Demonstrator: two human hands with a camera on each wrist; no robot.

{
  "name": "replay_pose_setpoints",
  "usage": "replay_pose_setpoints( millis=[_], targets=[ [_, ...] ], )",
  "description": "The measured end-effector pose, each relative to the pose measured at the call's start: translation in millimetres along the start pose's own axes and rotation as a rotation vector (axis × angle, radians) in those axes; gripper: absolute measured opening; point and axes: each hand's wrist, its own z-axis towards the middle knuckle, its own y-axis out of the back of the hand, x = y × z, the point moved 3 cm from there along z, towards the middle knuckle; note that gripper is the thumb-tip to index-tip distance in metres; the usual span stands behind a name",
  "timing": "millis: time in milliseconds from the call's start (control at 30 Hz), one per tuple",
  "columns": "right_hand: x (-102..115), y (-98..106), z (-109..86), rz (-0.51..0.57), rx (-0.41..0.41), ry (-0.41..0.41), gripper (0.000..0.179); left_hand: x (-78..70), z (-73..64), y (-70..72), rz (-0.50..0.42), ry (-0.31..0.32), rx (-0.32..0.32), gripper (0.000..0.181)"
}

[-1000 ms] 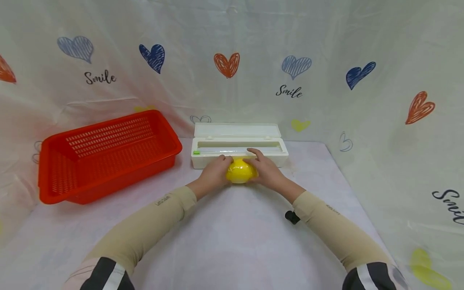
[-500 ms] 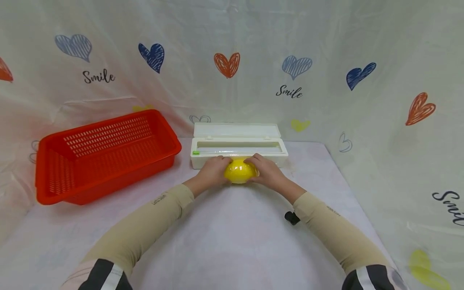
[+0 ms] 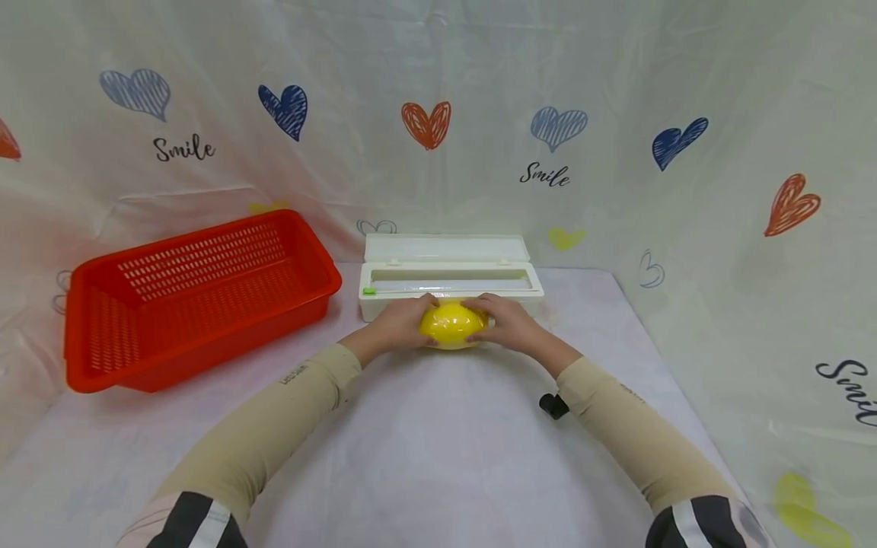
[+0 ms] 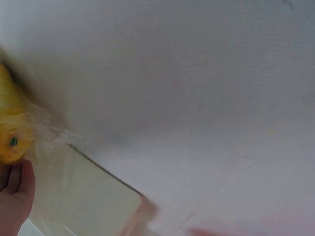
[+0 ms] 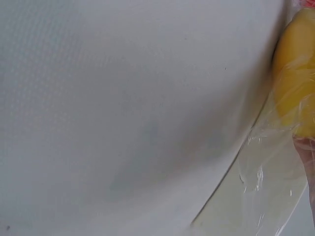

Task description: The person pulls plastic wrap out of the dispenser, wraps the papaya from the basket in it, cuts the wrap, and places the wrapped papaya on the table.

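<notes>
A glossy yellow fruit (image 3: 452, 325), lemon-like in shape, sits low in front of a white cling film dispenser (image 3: 390, 306). Clear cling film (image 5: 260, 184) wraps it and trails over the box in the right wrist view. My left hand (image 3: 393, 325) grips the fruit's left end, thumb above and fingers lower down. On the other end, my right hand (image 3: 512, 326) holds it the same way. The left wrist view shows a small green spot on the fruit (image 4: 11, 140), with loose film at its side. Most of each hand is out of its wrist view.
To the left stands a red perforated basket (image 3: 199, 304). The dispenser's lid (image 3: 448, 246) is raised at the back, and a green slider (image 3: 370, 291) sits at its left front. Behind hangs a heart-printed sheet (image 3: 329, 167). A small black device (image 3: 553, 406) is at my right wrist.
My right index finger, raised a second ago, now lies lower by the fruit. Both hands stay at the fruit, which has shifted slightly left.
</notes>
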Motion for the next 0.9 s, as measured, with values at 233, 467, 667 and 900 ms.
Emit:
replay_pose_setpoints(
  millis=[233,467,667,900],
  targets=[
    [-1.4,-0.3,-0.3,0.049,0.062,-0.042,0.067,1.1,-2.1,0.3,-0.015,-0.026,0.025,0.064],
    [-8.2,-5.3,-1.0,0.143,0.064,-0.048,0.065,4.1,-0.6,-0.4,0.009,-0.07,0.07,0.066],
    [-5.3,-7.5,-4.2,0.167,0.046,-0.09,0.066,6.9,2.3,-4.5,0.019,-0.086,0.101,0.068],
    [22.6,-2.6,-5.8,-0.141,-0.109,-0.043,0.072,7.1,4.2,-4.7,0.014,-0.09,0.093,0.068]
  ],
)
